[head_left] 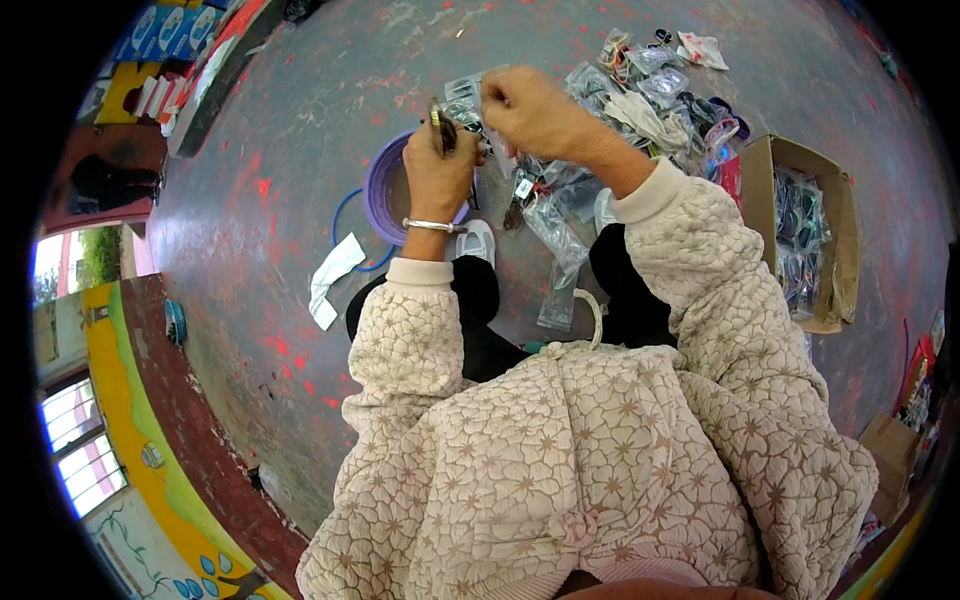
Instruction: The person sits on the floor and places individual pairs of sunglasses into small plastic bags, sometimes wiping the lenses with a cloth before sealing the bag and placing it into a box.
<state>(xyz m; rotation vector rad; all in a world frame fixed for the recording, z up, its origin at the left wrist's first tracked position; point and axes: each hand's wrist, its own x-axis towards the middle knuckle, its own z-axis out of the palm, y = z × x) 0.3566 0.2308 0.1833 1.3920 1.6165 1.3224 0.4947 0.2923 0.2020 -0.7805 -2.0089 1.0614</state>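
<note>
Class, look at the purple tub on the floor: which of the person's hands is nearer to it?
The left. The left hand appears over the right side of the purple tub; the right hand is farther off, beyond it to the upper right.

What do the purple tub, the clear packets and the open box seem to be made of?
Purple tub: probably plastic, with a smooth, moulded-looking rim. Clear packets: see-through film, likely plastic, given the shiny wrinkles. Open box: apparently cardboard, dull brown and flat-sided.
</note>
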